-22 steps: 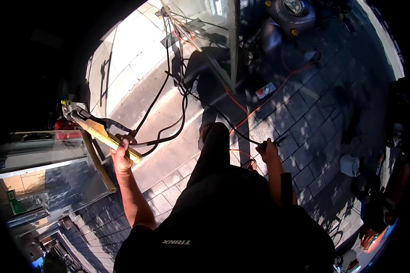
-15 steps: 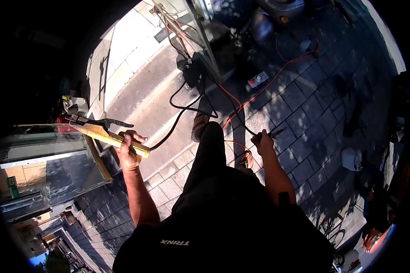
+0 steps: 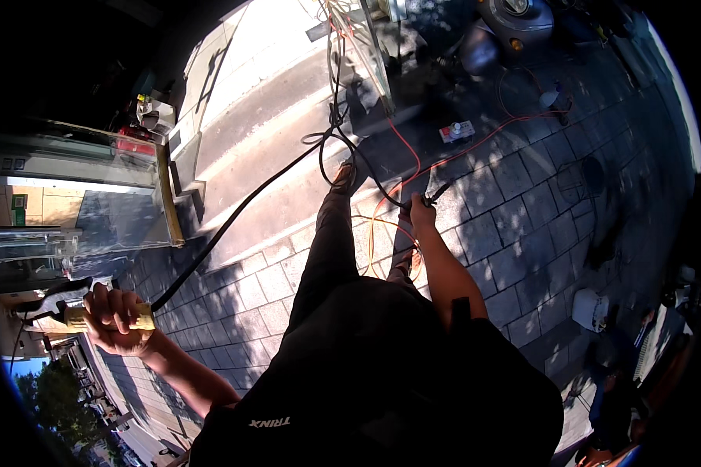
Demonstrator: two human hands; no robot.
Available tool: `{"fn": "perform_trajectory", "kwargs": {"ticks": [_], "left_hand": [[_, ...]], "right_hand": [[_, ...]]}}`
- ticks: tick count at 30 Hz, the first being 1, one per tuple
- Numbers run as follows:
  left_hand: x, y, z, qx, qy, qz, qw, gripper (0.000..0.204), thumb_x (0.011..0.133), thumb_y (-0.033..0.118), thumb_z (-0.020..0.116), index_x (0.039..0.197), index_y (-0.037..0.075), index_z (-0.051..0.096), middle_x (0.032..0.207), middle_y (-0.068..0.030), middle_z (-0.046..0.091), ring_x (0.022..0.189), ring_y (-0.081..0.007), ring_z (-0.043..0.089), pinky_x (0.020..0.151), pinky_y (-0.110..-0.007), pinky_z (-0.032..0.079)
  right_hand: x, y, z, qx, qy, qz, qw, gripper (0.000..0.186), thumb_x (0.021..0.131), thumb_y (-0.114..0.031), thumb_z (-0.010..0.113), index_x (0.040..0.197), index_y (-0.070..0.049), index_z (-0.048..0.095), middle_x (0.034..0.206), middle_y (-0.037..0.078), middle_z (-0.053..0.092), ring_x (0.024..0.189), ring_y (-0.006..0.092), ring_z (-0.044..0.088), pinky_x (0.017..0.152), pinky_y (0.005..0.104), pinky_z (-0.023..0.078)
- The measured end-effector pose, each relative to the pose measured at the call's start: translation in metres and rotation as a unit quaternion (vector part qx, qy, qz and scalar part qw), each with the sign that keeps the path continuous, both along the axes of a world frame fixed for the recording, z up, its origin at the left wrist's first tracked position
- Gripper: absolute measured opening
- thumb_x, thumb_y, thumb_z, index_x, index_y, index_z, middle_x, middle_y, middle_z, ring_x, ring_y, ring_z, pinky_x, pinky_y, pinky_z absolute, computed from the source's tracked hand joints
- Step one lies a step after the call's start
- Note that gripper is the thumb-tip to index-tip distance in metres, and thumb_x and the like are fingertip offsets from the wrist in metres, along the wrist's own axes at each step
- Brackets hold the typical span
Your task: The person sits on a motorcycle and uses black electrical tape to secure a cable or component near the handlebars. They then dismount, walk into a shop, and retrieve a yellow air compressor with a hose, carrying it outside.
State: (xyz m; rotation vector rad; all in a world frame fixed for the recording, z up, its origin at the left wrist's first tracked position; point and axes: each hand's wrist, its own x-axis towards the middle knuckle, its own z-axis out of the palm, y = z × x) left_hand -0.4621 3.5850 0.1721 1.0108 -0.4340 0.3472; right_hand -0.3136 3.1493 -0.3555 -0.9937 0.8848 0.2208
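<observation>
At the far left, my left hand (image 3: 117, 317) is wrapped round the yellow handle of a welding electrode holder (image 3: 143, 317) with a black lever and jaws. From its near end a black cable (image 3: 234, 218) runs taut to a loose tangle above my foot. My right hand (image 3: 421, 214), just above my right foot, is closed on the end of another stretch of black cable. A dark, clamp-like piece (image 3: 441, 192) sticks out past its fingers, in shadow, and its exact shape is hard to make out.
Orange cables (image 3: 406, 145) snake over the paving around my feet. Stone steps (image 3: 265, 156) rise ahead. To the left is a glass panel (image 3: 117, 175) with a post. A small red-and-white box (image 3: 456, 132), a scooter (image 3: 531, 29) and a white bucket (image 3: 590, 310) stand right.
My left hand has swung outward and back to the left with the electrode holder, drawing its cable straighter. My right hand has shifted slightly forward and left. The view has turned.
</observation>
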Motion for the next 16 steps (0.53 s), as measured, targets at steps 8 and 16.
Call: {"fn": "perform_trajectory", "kwargs": {"ticks": [8, 16], "left_hand": [[-0.19, 0.039, 0.054, -0.079, -0.049, 0.186, 0.978, 0.03, 0.098, 0.014, 0.066, 0.078, 0.011, 0.044, 0.074, -0.0019, 0.05, 0.044, -0.0098, 0.045, 0.051, -0.028, 0.047], [-0.269, 0.071, 0.031, -0.172, -0.092, 0.224, 0.955, 0.03, 0.096, 0.009, 0.06, 0.076, 0.014, 0.039, 0.068, 0.0007, 0.043, 0.048, -0.0092, 0.041, 0.047, -0.026, 0.041]], "right_hand": [[-0.031, 0.032, 0.013, 0.044, -0.016, 0.008, 0.999, 0.037, 0.099, -0.039, 0.069, 0.098, -0.002, 0.063, 0.084, 0.009, 0.068, 0.059, 0.0233, 0.069, 0.054, 0.0398, 0.063], [-0.045, 0.016, 0.013, 0.106, -0.006, -0.014, 0.994, 0.035, 0.102, -0.041, 0.064, 0.104, -0.006, 0.059, 0.092, 0.013, 0.067, 0.079, 0.0291, 0.071, 0.07, 0.0445, 0.065]]}}
